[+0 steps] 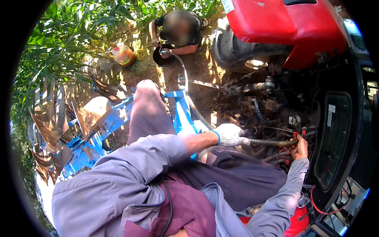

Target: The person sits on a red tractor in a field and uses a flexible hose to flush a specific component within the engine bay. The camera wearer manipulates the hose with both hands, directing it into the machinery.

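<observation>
My left hand, in a white knit glove with a blue cuff, is closed round a ribbed hydraulic hose. From there the hose runs to the right, to red-capped fittings at the back of a red tractor. My bare right hand is closed at that hose end, just below the fittings; its fingertips are partly hidden. Past my left hand the hose curves away to a black bucket, where another person crouches with both hands at the rim.
A blue plough frame with rusty mouldboards lies to the left, by my knee. A clear jug of amber liquid stands near the corn plants. The tractor's big tyre and dark cab window are on the right.
</observation>
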Demonstrator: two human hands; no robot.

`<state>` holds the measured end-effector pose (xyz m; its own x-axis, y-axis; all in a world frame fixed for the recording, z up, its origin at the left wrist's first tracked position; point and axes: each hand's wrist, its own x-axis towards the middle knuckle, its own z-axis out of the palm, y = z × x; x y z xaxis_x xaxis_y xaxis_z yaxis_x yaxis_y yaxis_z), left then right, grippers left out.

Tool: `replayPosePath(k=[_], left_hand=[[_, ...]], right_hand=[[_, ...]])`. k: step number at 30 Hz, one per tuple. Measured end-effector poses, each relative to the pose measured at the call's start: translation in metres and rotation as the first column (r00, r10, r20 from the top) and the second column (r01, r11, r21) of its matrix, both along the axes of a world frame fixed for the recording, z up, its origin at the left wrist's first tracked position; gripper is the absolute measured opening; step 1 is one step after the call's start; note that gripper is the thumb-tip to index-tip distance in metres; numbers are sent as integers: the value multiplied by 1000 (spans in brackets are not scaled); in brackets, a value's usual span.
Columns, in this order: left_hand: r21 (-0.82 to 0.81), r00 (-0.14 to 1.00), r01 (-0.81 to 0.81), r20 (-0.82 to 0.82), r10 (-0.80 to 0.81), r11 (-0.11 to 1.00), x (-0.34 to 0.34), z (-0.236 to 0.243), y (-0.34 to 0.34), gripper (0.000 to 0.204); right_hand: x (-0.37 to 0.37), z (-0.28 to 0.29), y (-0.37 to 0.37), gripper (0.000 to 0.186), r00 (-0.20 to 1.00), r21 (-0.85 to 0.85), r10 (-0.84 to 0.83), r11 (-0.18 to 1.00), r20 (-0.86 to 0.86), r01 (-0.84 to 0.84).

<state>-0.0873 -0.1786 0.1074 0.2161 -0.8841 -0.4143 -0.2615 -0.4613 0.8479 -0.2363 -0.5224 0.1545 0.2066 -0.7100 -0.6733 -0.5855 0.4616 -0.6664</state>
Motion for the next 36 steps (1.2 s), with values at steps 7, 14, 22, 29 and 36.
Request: replayPosePath(k=[7,14,22,29,36], left_hand=[[-18,999,17,34,-17,1000,7,7,-6,66],[-17,1000,-6,22,6,1000,-3,-1,-4,64],[-30,999,4,46,-2,1000,4,6,-7,64],[-13,999,-19,-36,18,1000,-2,-2,-4,65],[-15,1000,-11,2,11,1000,1,2,-7,63]], right_hand=[[3,10,6,22,999,-14,-11,1000,-40,11],[2,10,7,22,999,-29,22,999,-26,-23],[1,9,4,22,999,-34,14,999,-29,-15],[4,11,6,21,998,-28,29,999,-50,-30],[2,8,2,23,999,-13,12,1000,-31,-12]])
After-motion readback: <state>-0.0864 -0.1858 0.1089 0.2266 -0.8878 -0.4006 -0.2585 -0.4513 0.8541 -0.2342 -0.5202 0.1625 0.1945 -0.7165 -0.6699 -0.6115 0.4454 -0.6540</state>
